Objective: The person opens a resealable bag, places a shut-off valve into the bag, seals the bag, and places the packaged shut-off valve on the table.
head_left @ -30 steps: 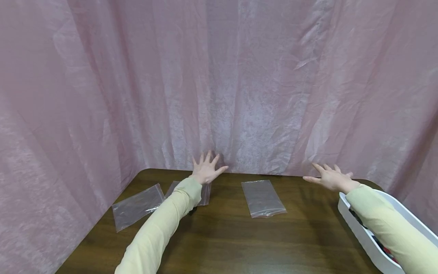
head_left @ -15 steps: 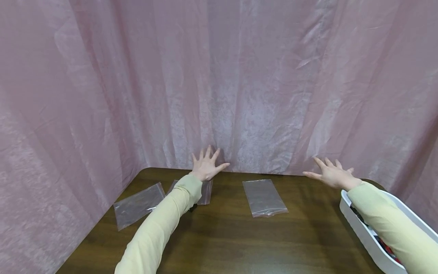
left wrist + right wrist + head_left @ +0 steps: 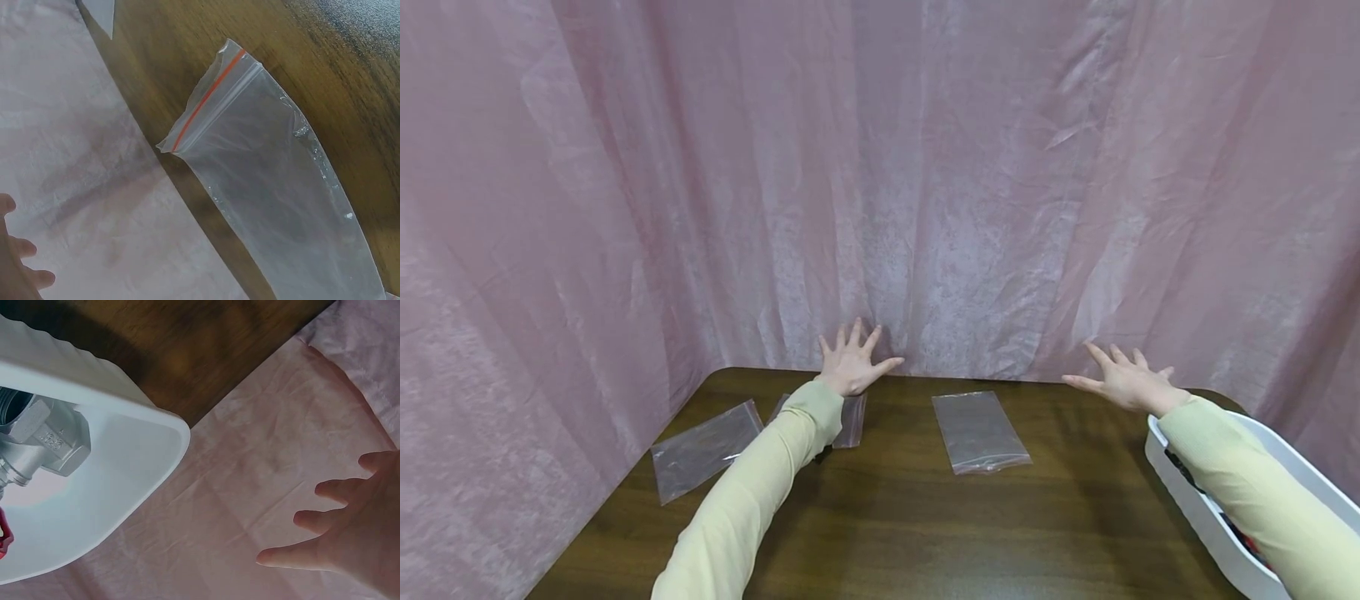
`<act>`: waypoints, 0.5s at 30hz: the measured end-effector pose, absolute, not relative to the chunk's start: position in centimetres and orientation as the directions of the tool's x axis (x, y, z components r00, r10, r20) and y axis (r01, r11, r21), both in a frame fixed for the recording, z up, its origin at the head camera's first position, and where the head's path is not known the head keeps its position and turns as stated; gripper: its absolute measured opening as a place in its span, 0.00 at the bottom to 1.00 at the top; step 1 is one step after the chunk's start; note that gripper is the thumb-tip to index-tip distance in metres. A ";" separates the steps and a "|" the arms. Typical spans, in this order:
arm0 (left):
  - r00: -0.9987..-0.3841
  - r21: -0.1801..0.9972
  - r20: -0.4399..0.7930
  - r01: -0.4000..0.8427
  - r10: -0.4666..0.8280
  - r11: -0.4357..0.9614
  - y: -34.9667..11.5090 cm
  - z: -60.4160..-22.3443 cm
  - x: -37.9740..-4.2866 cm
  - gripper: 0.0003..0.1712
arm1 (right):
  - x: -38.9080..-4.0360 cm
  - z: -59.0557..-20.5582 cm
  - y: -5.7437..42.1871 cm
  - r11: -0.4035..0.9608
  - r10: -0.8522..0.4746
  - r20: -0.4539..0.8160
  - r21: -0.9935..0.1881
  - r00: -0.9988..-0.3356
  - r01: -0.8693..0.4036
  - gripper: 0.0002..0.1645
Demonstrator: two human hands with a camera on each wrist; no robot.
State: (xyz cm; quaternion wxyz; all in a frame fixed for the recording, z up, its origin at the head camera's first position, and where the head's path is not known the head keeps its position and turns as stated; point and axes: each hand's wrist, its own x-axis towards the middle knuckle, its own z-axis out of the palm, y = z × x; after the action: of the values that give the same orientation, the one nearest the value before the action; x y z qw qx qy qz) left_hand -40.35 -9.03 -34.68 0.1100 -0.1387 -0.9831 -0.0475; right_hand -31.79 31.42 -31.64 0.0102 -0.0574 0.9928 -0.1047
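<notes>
Worktop [image 3: 962,533]: bears three flat clear zip-lock bags, none gripped.
White tub [image 3: 1187,496]: below the right sleeve [image 3: 1232,458], metal pipe fitting [image 3: 65,440] inside.
Bags: right bag [image 3: 981,433] between the hands; middle bag [image 3: 850,422] partly hidden by the left arm; left bag [image 3: 707,450] farther left.
Hands: left hand [image 3: 852,367], right hand [image 3: 1127,385], raised slightly within the past second, fingers spread, holding nothing.

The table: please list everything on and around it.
Flat plastic zip bags: three, clear, two left, one central.
Oblong plastic tub: one, white, table's right end.
Metal fitting: one, silvery, inside the tub.
Glossy part: one, red, inside the tub.
Indistinct shapes: unclear count, black, inside the tub.
Small unidentifiable item: one, black, beside the left sleeve.
Wood-grain table: one, brown, beneath these.
Velvety drapery: one backdrop, pink, around the table.
Long sleeves: two, pale yellow, entering from below.
Left hand: one, bare, before the drapery.
Right hand: one, bare, near the tub.
</notes>
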 end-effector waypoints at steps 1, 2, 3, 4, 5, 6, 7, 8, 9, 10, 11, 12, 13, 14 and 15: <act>-0.938 0.060 0.229 0.280 0.260 0.958 -9.1 -34.7 -40.4 0.49 | -31.8 -31.6 31.4 0.972 -0.116 -0.008 -0.208 -0.993 -0.112 0.56; -0.939 0.059 0.228 0.277 0.258 0.959 -9.1 -34.7 -40.4 0.49 | -31.8 -31.6 31.5 0.972 -0.117 -0.008 -0.207 -0.993 -0.112 0.56; -0.940 0.059 0.227 0.274 0.255 0.960 -9.1 -34.7 -40.4 0.49 | -31.9 -31.6 31.5 0.972 -0.117 -0.008 -0.207 -0.993 -0.113 0.56; -0.941 0.057 0.225 0.270 0.252 0.961 -9.2 -34.7 -40.5 0.49 | -31.9 -31.6 31.5 0.972 -0.118 -0.009 -0.207 -0.993 -0.114 0.56; -0.942 0.054 0.226 0.268 0.250 0.962 -9.2 -34.8 -40.5 0.49 | -31.9 -31.6 31.5 0.972 -0.119 -0.008 -0.207 -0.993 -0.114 0.56; -0.942 0.052 0.228 0.266 0.248 0.963 -9.2 -34.8 -40.5 0.49 | -31.9 -31.7 31.5 0.972 -0.119 -0.008 -0.206 -0.993 -0.115 0.56; -0.942 0.049 0.227 0.264 0.247 0.963 -9.2 -34.8 -40.6 0.49 | -31.9 -31.7 31.5 0.972 -0.119 -0.009 -0.207 -0.993 -0.115 0.56; -0.942 0.050 0.227 0.264 0.247 0.963 -9.3 -34.9 -40.6 0.49 | -31.9 -31.7 31.5 0.971 -0.120 -0.010 -0.208 -0.993 -0.115 0.56; -0.942 0.047 0.228 0.263 0.246 0.964 -9.3 -35.0 -40.7 0.49 | -31.9 -31.7 31.4 0.971 -0.120 -0.010 -0.208 -0.993 -0.115 0.56; -0.942 0.044 0.228 0.262 0.246 0.964 -9.3 -35.1 -40.7 0.49 | -31.9 -31.8 31.4 0.971 -0.119 -0.009 -0.208 -0.993 -0.115 0.56; -0.942 0.049 0.228 0.264 0.247 0.963 -9.2 -35.2 -40.7 0.49 | -31.9 -31.8 31.3 0.971 -0.120 -0.006 -0.208 -0.993 -0.117 0.56; -0.942 0.059 0.226 0.266 0.247 0.962 -9.2 -35.3 -40.6 0.49 | -31.9 -31.9 31.2 0.970 -0.122 -0.003 -0.210 -0.993 -0.119 0.56; -0.941 0.074 0.226 0.273 0.250 0.959 -9.1 -35.4 -40.5 0.48 | -31.9 -31.9 31.1 0.970 -0.125 0.003 -0.208 -0.992 -0.123 0.56; -0.939 0.086 0.229 0.282 0.256 0.956 -8.9 -35.5 -40.4 0.48 | -31.9 -32.0 30.9 0.970 -0.130 0.009 -0.207 -0.991 -0.129 0.56; -0.936 0.101 0.230 0.295 0.266 0.950 -8.7 -35.6 -40.2 0.48 | -31.8 -32.2 30.7 0.968 -0.136 0.017 -0.211 -0.991 -0.137 0.56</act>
State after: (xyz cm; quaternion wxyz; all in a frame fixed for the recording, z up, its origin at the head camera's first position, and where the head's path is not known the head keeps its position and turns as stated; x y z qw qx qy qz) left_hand -40.22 -8.69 -35.63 0.1072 -0.1428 -0.9816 -0.0672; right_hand -31.84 30.65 -32.15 -0.0013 -0.0687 0.9920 -0.1064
